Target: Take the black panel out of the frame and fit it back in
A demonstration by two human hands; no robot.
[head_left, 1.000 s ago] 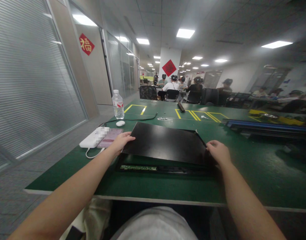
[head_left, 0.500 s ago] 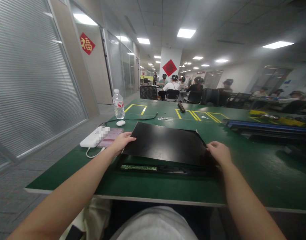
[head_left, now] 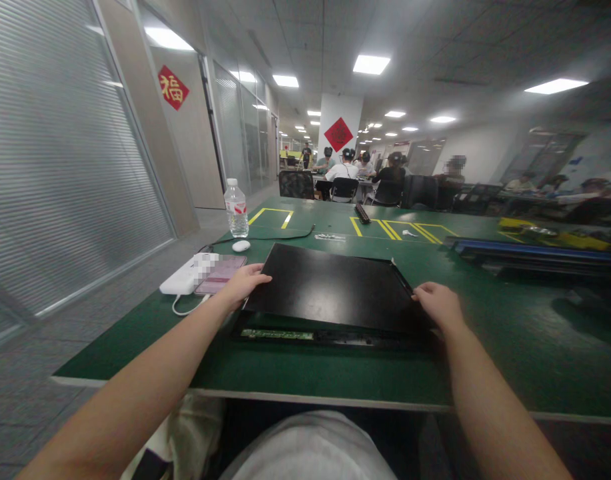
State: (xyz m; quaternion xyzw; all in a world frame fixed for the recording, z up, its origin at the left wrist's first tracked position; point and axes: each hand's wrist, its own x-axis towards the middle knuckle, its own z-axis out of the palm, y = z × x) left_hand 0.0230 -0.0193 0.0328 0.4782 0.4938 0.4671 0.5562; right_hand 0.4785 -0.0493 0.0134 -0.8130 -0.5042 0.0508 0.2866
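Note:
A thin black display panel (head_left: pixel 330 283) lies tilted over a dark frame, its near edge set back from the frame's near side. Along that side a green circuit board strip (head_left: pixel 278 335) shows. My left hand (head_left: pixel 248 283) pinches the panel's left edge, thumb on top. At the right edge my right hand (head_left: pixel 438 303) is closed, its fingertips on the panel's rim; whether they also grip the frame is hidden. Most of the frame is covered by the panel.
Left of the panel lie a phone (head_left: pixel 222 273), a white power bank (head_left: pixel 185 275) and a white earbud case (head_left: pixel 241 246). A water bottle (head_left: pixel 236 208) stands behind them. Long dark and blue parts (head_left: pixel 530 255) lie to the right, near a yellow tray (head_left: pixel 575 241).
Both hands and the panel have stayed almost still. Far in the background, a standing person has shifted slightly left.

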